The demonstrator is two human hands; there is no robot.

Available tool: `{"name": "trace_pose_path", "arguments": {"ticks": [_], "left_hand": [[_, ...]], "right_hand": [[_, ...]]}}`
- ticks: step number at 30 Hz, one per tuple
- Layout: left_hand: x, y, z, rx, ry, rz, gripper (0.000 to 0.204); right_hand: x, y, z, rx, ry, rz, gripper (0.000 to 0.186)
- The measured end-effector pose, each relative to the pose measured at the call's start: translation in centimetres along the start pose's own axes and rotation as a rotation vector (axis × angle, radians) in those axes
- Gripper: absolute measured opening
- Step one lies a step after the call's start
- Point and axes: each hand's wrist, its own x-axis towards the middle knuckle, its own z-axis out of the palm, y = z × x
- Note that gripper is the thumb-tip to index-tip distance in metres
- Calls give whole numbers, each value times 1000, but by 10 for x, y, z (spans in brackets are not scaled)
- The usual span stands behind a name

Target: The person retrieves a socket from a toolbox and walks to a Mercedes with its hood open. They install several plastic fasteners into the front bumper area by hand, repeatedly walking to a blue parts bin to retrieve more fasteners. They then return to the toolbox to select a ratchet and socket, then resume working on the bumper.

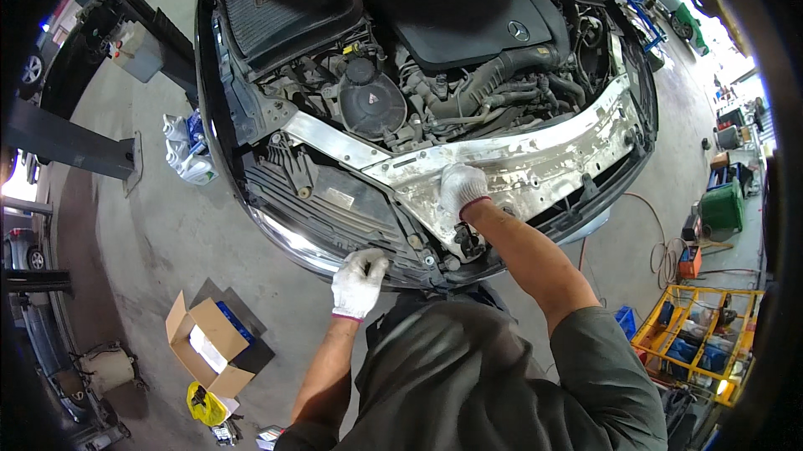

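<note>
My left hand [358, 284], in a white knit glove, is at the front edge of the car's dark grille trim [309, 208], fingers curled and closed; what they hold, if anything, is unclear. My right hand [462, 190], also gloved, rests on the scuffed silver front crossmember [565, 158], its fingertips hidden. Just below it sits a black latch [468, 240]. Behind the crossmember lie hoses [493, 91], a round black reservoir [372, 108] and a dark engine cover [468, 24].
Lift posts [71, 146] stand left, beside white jugs [180, 150]. An open cardboard box [209, 342] and yellow bag [205, 405] lie on the floor lower left. Right are a yellow parts cart [694, 334], a green bin [723, 208] and coiled hoses [665, 258].
</note>
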Motion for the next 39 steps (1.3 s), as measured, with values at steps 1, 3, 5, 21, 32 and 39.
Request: {"name": "trace_pose_path", "arguments": {"ticks": [1, 3, 5, 21, 32, 39], "left_hand": [[2, 0, 1, -10, 9, 32, 21], [1, -3, 4, -29, 21, 103, 20], [1, 6, 5, 25, -5, 114, 18], [19, 31, -4, -8, 34, 115, 25], [111, 72, 49, 268, -155, 368, 31], [165, 123, 145, 798, -375, 610, 58]], "right_hand": [[1, 4, 5, -19, 58, -57, 29], [0, 9, 15, -58, 174, -160, 26], [0, 18, 47, -44, 302, -88, 16], [2, -7, 6, 260, 74, 24, 26], [-10, 14, -12, 408, 55, 54, 27], [-123, 73, 12, 573, 266, 246, 28]]}}
